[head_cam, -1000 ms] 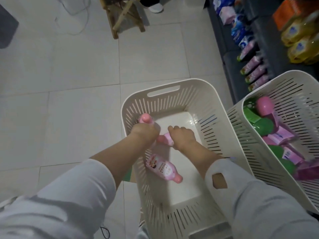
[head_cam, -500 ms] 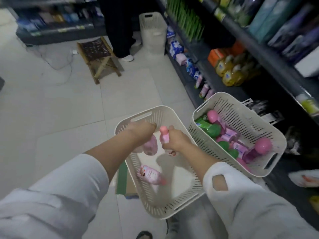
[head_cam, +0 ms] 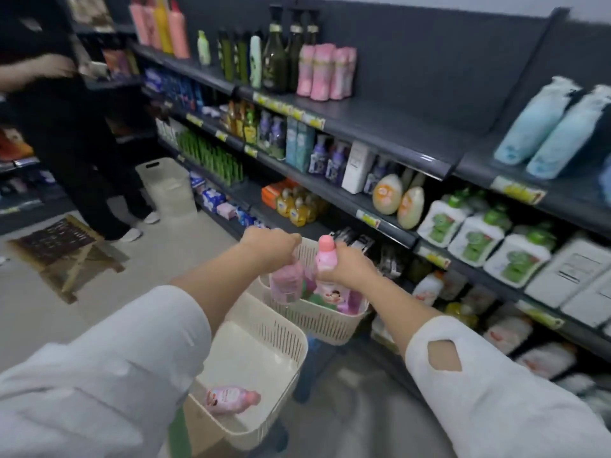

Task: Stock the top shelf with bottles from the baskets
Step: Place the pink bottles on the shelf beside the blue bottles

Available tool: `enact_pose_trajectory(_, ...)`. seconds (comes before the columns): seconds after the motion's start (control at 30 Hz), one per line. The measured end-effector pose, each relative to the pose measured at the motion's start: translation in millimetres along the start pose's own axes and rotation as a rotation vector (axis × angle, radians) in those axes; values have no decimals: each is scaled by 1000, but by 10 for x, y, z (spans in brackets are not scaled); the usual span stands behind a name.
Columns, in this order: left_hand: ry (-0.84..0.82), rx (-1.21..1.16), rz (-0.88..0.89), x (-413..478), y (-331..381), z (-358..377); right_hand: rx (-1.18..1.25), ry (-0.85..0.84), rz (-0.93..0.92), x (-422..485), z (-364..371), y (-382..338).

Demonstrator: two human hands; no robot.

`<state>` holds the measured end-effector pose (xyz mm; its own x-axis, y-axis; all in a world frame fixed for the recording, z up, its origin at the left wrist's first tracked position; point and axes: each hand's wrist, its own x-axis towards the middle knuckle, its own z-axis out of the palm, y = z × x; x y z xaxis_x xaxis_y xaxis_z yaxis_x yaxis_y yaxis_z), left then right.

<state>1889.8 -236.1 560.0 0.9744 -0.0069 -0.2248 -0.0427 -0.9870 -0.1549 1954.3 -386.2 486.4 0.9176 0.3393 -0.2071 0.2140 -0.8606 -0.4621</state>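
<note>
My left hand [head_cam: 269, 244] grips a pink bottle [head_cam: 287, 283] by its top, the body hanging below the fingers. My right hand [head_cam: 347, 266] holds a second pink bottle [head_cam: 325, 259] upright, its pink cap above my fingers. Both hands are raised in front of me, above the far cream basket [head_cam: 317, 320], which holds more bottles. The near cream basket [head_cam: 264, 355] holds one pink bottle [head_cam: 231, 398] lying on its side. The top shelf [head_cam: 380, 117] has pink bottles [head_cam: 325, 72] and dark green bottles standing at its left, with bare dark board to their right.
Light blue bottles [head_cam: 545, 130] stand on the top shelf at the right. Lower shelves are packed with goods. A person in black [head_cam: 79, 153] stands at the left by a wooden stool [head_cam: 62, 249] and another cream basket [head_cam: 168, 190] on the tiled floor.
Both hands lifted a pink bottle each out of the near basket and rose. My view swung up from the floor and baskets to the shelves.
</note>
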Motion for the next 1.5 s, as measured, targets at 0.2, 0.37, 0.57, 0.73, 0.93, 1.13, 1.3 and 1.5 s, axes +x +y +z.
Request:
enact_pose_trajectory(0.2,139,0,169,264,905,-774,-10,187,113,-430,-1035,767)
enact_pose_trajectory(0.37,214,-114,311,541,1830,-1323,-9,383,255,-832,-1869,1526)
enact_pose_trajectory(0.57,310,-252,512,653,2998,-1934,45,578,413,-1408,-2685,2419)
enact_pose_trajectory(0.73,356,-292,650,752,3845,-2316,88,679,469,-1820,-3146,3055)
enact_pose_trajectory(0.93,418,-279,798,974,4694,-2756,164,810,545,-2015,-3653,3754)
enact_pose_trajectory(1.13,436,-210,890,1474,5286,-3151,162,864,564,-1804,-4153,4378)
enact_pose_trajectory(1.3,421,-130,966,1957,5663,-3452,167,855,605,-1490,-4442,4782)
enact_pose_trajectory(1.5,283,-18,1016,2418,5991,-3605,228,806,596,-1182,-4648,5192)
